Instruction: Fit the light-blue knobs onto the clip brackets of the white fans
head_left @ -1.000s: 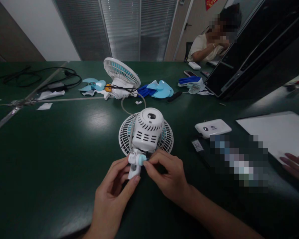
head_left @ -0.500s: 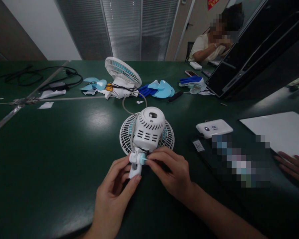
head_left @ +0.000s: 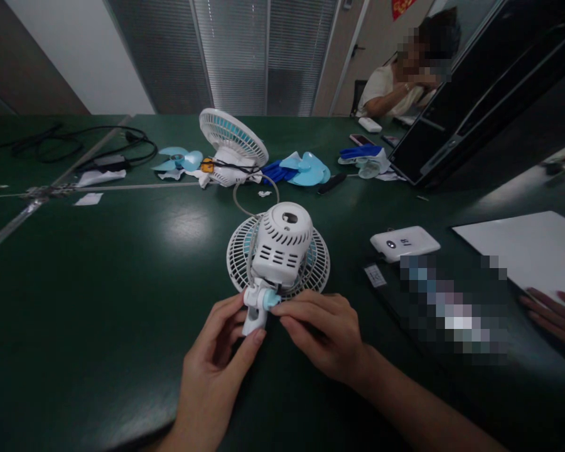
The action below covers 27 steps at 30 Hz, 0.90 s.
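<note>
A small white fan (head_left: 282, 251) lies face down on the green table, its round grille (head_left: 238, 257) underneath and its motor housing upward. My left hand (head_left: 223, 345) grips the white clip-shaped bracket (head_left: 254, 320) at the fan's near end between thumb and fingers. On the bracket's right side sits a light-blue knob (head_left: 270, 299). My right hand (head_left: 322, 326) is closed in a loose pinch at this knob; the index fingertip touches its lower edge, and the thumb is just below. A grey cable (head_left: 235, 198) loops behind the housing.
Farther back stand a second white fan (head_left: 233, 141), light-blue fan blades (head_left: 308, 169) and blue-and-white gloves (head_left: 365, 154). A white device (head_left: 405, 243) lies to the right. Another person's hand (head_left: 555, 314) rests near a white sheet (head_left: 527, 245). A black case (head_left: 475, 94) rises at right; a person sits behind.
The light-blue knob has turned, showing its wider side. My right hand's fingers have shifted slightly down around it, with the thumb lower. My left hand has stayed on the bracket.
</note>
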### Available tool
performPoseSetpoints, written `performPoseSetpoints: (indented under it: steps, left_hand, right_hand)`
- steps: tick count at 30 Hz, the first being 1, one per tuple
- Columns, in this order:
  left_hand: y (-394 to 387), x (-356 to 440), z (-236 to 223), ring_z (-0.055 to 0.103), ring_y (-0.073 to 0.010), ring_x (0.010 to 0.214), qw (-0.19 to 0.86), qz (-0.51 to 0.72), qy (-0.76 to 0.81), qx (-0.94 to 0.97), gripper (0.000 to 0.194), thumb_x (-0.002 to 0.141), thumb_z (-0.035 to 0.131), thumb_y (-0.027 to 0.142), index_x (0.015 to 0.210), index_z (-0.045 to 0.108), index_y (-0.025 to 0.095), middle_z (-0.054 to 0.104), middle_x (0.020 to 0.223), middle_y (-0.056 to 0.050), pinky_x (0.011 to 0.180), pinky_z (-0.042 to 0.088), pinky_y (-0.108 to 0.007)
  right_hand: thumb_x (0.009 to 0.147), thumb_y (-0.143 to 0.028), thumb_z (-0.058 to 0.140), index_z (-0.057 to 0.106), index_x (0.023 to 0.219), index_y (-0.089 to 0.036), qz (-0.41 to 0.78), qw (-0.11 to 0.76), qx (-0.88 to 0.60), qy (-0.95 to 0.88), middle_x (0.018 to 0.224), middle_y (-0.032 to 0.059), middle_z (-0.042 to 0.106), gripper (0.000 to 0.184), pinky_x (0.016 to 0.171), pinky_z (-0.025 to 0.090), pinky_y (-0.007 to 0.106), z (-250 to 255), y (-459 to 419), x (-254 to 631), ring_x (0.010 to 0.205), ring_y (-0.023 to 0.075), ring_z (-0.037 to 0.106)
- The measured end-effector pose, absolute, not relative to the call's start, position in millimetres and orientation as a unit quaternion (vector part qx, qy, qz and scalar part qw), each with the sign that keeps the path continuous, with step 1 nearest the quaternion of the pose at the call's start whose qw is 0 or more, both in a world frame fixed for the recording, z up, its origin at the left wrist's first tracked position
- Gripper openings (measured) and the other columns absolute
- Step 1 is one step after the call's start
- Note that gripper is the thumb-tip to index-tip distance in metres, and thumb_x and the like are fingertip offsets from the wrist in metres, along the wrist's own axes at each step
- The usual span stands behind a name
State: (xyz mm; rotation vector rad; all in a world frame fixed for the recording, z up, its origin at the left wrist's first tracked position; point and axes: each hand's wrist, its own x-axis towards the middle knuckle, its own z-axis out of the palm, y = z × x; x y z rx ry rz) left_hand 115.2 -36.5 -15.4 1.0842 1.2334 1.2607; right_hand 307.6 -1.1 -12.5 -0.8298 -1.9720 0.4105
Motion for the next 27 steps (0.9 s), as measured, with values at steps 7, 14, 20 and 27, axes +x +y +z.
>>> performPoseSetpoints:
  steps: [7, 14, 20, 27]
  left_hand:
    - [-36.2, 115.1, -15.5, 0.071, -0.0138, 0.101, 0.504, 0.521, 0.522, 0.449, 0.033, 0.082, 0.08, 0.025, 0.114, 0.075, 0.031, 0.071, 0.117, 0.0, 0.09, 0.059, -0.018]
    - [-37.4, 116.0, -15.6, 0.071, -0.0145, 0.102, 0.51, 0.529, 0.509, 0.448, 0.033, 0.083, 0.08, 0.024, 0.115, 0.075, 0.033, 0.07, 0.118, 0.0, 0.091, 0.06, -0.02]
    - [-37.5, 115.8, -16.5, 0.07, -0.0137, 0.103, 0.524, 0.523, 0.504, 0.446, 0.034, 0.085, 0.079, 0.026, 0.117, 0.074, 0.034, 0.069, 0.121, 0.0, 0.089, 0.059, -0.017]
    - [-35.3, 116.7, -18.6, 0.069, -0.0121, 0.104, 0.52, 0.524, 0.508, 0.444, 0.034, 0.084, 0.08, 0.026, 0.116, 0.074, 0.036, 0.069, 0.12, 0.002, 0.091, 0.057, -0.015]
  right_hand:
    - [0.097, -0.017, 0.059, 0.067, 0.117, -0.022, 0.169, 0.45, -0.404, -0.778, 0.084, 0.0007, 0.071, 0.023, 0.057, 0.049, 0.024, -14.9, 1.5, 306.0, 0.066, 0.0105, 0.065]
    - [0.093, -0.013, 0.062, 0.068, 0.103, -0.02, 0.173, 0.449, -0.362, -0.799, 0.086, 0.0014, 0.071, 0.014, 0.058, 0.05, 0.023, -14.6, -0.7, 308.1, 0.068, 0.0111, 0.067]
    - [0.095, -0.013, 0.059, 0.063, 0.126, -0.023, 0.17, 0.439, -0.357, -0.807, 0.095, 0.0022, 0.073, 0.033, 0.063, 0.053, 0.024, -13.8, -4.4, 308.2, 0.073, 0.0116, 0.069]
    - [0.094, -0.013, 0.058, 0.069, 0.104, -0.021, 0.157, 0.439, -0.393, -0.793, 0.084, 0.0013, 0.07, 0.016, 0.057, 0.05, 0.023, -13.5, 0.2, 308.6, 0.067, 0.011, 0.066]
